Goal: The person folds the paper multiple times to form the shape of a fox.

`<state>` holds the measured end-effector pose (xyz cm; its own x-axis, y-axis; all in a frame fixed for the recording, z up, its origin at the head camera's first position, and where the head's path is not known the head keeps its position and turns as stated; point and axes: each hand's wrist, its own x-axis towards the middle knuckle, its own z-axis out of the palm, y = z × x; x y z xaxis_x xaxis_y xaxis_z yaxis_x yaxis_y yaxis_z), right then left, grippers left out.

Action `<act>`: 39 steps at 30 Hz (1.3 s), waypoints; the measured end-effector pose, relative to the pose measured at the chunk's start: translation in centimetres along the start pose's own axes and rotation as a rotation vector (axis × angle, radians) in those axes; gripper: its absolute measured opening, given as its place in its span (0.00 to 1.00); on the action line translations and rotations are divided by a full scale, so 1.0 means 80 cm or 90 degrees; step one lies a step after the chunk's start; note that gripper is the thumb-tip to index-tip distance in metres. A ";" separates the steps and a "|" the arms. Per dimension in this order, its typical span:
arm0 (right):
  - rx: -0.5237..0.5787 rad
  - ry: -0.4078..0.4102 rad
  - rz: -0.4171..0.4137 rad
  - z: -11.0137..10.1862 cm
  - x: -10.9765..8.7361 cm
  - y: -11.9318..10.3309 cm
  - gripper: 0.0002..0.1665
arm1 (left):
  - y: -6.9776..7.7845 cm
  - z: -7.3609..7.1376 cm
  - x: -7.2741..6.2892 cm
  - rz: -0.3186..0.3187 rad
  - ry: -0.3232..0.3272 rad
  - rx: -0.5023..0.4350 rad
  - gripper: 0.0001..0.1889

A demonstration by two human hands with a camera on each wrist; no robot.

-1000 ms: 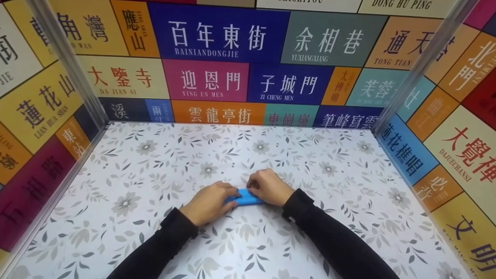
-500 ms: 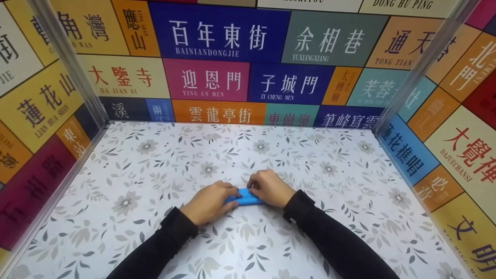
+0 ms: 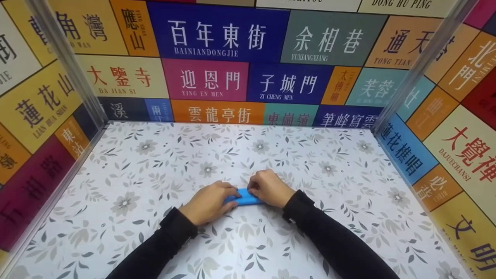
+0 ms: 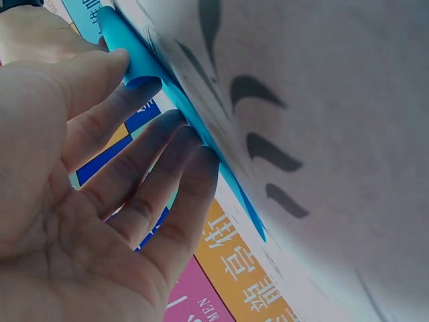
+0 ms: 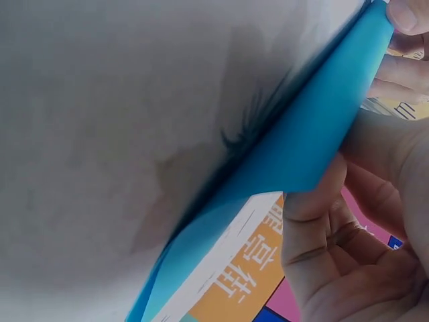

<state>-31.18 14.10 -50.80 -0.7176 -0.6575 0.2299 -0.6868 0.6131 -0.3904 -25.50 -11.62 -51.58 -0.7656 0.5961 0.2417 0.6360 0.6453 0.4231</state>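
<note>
A sheet of blue paper (image 3: 248,198) lies on the flower-patterned tabletop between both hands, with its near edge curled over into a loose fold. At its left end my left hand (image 3: 211,202) pinches the fold between thumb and index finger. The left wrist view shows the other fingers of that hand (image 4: 127,174) spread along the paper (image 4: 134,50). My right hand (image 3: 271,188) pinches the other end of the fold, its fingers bent inward. In the right wrist view the turned-over flap (image 5: 301,134) meets the right fingertips (image 5: 315,201). The hands cover parts of the sheet.
A white tabletop (image 3: 174,155) printed with grey flowers and leaves spreads around the hands. Colourful panels with lettering (image 3: 217,35) wall it at the back and both sides. Clear corner strips (image 3: 83,73) stand where the walls meet.
</note>
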 end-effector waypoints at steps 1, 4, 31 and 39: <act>0.000 -0.001 0.000 0.000 0.000 0.000 0.03 | 0.000 0.000 0.000 0.000 0.000 0.000 0.11; 0.000 -0.005 0.001 -0.001 -0.001 -0.002 0.03 | 0.001 0.000 0.000 0.001 0.000 -0.002 0.11; 0.026 0.011 -0.005 -0.003 0.002 -0.003 0.06 | 0.020 -0.006 0.023 -0.063 0.027 -0.021 0.03; 0.033 0.008 0.012 -0.005 0.001 -0.002 0.06 | 0.022 0.007 0.036 -0.070 0.046 -0.039 0.04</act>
<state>-31.14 14.12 -50.34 -0.7319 -0.6402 0.2333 -0.6664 0.6012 -0.4409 -26.54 -8.47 -50.58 -0.8368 0.4859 0.2522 0.5423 0.6728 0.5032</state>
